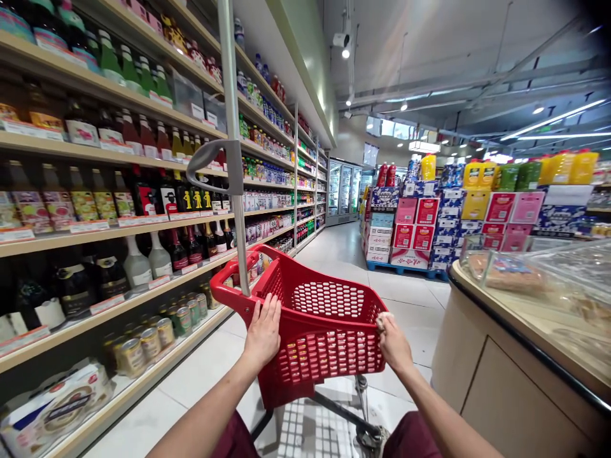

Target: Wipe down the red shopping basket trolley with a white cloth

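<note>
A red plastic shopping cart (329,321) with a perforated basket stands in front of me, turned sideways. My left hand (265,327) lies flat on the side of the basket near its handle end, fingers stretched toward the rim. At the other end, my right hand (395,343) is closed around a small crumpled whitish cloth (383,320), pressed to the corner of the rim. A metal pole (230,95) with a grey loop grip (210,168) rises from the cart's handle (224,286). Nothing shows in my left hand.
Shelves (114,219) of bottles and cans run along the left. A wood-sided counter (506,369) with packaged food stands close on the right. Stacked drink cartons (413,232) stand on a blue pallet ahead. Glass-door fridges (341,184) are at the back, down a tiled aisle.
</note>
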Demonstrator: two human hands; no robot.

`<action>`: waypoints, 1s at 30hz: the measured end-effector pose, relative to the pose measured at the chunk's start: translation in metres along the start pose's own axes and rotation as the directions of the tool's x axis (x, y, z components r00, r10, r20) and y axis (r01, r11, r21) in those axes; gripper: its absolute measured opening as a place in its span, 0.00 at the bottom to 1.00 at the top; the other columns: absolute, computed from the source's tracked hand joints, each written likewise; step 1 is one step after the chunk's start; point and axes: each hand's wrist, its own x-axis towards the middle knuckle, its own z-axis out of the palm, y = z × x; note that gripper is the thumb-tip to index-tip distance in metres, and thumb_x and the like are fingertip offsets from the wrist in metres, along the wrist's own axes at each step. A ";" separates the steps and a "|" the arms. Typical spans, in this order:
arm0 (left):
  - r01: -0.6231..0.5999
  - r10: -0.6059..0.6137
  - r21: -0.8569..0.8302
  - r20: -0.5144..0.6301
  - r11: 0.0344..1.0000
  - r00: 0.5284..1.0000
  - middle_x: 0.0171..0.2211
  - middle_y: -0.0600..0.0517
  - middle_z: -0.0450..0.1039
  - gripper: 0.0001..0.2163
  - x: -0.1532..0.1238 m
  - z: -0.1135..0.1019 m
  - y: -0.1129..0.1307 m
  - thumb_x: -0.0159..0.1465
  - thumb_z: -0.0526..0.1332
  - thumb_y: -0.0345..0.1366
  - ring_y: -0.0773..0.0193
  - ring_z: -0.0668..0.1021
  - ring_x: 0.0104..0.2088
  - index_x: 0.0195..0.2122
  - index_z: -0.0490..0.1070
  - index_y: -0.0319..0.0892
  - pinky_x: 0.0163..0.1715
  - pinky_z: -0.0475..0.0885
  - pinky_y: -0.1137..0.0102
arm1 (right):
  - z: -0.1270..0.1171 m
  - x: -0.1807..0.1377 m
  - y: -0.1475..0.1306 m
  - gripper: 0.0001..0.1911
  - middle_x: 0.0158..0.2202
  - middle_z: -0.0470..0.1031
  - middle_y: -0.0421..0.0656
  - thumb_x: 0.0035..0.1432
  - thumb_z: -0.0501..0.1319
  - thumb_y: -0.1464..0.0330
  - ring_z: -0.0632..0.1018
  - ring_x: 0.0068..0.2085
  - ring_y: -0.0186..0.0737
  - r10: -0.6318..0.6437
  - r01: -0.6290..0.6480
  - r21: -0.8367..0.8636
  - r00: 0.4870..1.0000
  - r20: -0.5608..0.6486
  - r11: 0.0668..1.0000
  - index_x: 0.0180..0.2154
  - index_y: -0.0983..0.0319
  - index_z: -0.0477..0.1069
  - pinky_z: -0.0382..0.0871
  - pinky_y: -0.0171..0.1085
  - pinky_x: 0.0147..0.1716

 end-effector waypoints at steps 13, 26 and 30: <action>-0.035 0.038 -0.034 0.083 0.999 0.996 0.61 0.42 0.48 0.31 0.000 0.007 0.036 0.53 0.51 0.32 0.56 0.48 0.62 0.59 0.50 0.32 0.59 0.42 0.57 | -0.003 -0.004 0.028 0.23 0.51 0.67 0.51 0.50 0.46 0.73 0.66 0.54 0.46 0.118 -0.118 -0.009 0.993 -0.003 0.993 0.47 0.65 0.67 0.59 0.49 0.52; -0.014 0.018 -0.038 0.093 0.999 0.995 0.61 0.42 0.47 0.29 0.001 0.008 0.041 0.54 0.50 0.33 0.55 0.48 0.62 0.58 0.51 0.30 0.59 0.42 0.57 | 0.013 -0.004 -0.011 0.22 0.50 0.68 0.52 0.51 0.46 0.77 0.65 0.54 0.45 -0.067 0.065 -0.028 0.994 -0.086 0.998 0.47 0.66 0.68 0.57 0.50 0.54; -0.041 0.046 -0.042 0.105 0.998 0.993 0.61 0.42 0.49 0.29 0.001 0.002 0.038 0.54 0.50 0.32 0.56 0.49 0.62 0.58 0.52 0.30 0.59 0.43 0.57 | 0.036 -0.010 -0.082 0.24 0.53 0.65 0.49 0.51 0.46 0.79 0.62 0.56 0.43 -0.361 0.361 0.070 0.932 -0.014 0.930 0.50 0.65 0.65 0.57 0.48 0.55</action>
